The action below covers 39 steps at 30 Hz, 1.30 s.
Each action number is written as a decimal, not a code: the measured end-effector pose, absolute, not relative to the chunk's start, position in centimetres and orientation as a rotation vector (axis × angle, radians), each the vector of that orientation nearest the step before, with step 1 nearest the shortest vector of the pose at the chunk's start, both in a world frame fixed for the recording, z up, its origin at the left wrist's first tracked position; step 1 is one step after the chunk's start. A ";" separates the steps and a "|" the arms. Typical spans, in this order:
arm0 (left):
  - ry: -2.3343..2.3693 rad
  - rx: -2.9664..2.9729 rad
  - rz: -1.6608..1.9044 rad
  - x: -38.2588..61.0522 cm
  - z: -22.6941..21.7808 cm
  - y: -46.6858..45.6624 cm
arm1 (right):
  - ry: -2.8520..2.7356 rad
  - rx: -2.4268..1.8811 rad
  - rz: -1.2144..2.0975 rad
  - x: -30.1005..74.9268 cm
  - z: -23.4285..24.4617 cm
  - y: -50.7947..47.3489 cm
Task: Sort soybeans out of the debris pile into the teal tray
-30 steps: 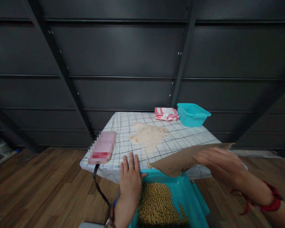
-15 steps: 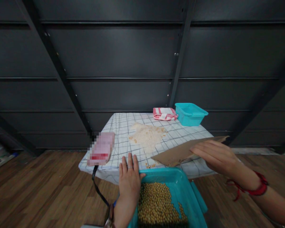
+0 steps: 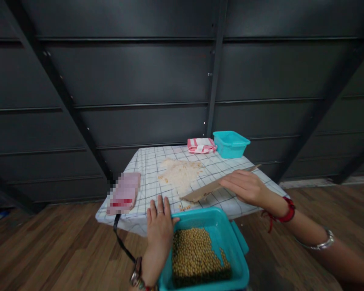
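My right hand [image 3: 245, 186] grips a flat piece of brown cardboard [image 3: 204, 190], tilted low over the table, its left tip close to a pile of white rice-like grains [image 3: 182, 173]. A few yellow beans lie at the pile's edges. My left hand [image 3: 160, 222] is flat with fingers stretched out, resting at the table's front edge, its thumb against the rim of a teal plastic tub [image 3: 214, 216]. That tub holds many yellowish round beans [image 3: 197, 252]. Several loose beans [image 3: 184, 208] lie on the cloth just beyond its rim.
A checked white cloth [image 3: 148, 161] covers the table. At the back stand a folded pink-striped towel [image 3: 201, 145] and a smaller turquoise tub [image 3: 231, 145]. A pink phone-like object [image 3: 125, 192], partly pixelated, lies at left with a black strap [image 3: 121, 242]. A dark panelled wall stands behind.
My right hand and the cardboard have moved left and nearer the grain pile, the cardboard now steeper. The view has shifted slightly. My left hand stays by the tub's rim.
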<state>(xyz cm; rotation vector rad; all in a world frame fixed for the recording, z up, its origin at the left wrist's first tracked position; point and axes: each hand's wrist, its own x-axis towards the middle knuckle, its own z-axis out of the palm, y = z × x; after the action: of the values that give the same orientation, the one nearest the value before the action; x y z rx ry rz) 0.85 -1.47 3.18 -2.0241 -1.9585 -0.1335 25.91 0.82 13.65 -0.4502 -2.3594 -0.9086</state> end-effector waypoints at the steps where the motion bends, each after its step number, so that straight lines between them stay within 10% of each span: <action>1: -1.956 -2.024 -0.135 0.9 3.3 -1.6 | -2.364 -0.454 -0.893 26.0 13.5 0.8; 39: -1.916 -1.980 -0.221 0.9 2.3 -1.8 | -2.414 -0.517 -0.775 29.7 14.6 -3.2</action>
<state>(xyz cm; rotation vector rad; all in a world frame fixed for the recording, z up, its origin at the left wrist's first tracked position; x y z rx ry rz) 0.90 -1.76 2.33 -1.9804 -1.9155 -0.2212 29.68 -3.16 14.62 -0.5168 -2.4143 -0.7745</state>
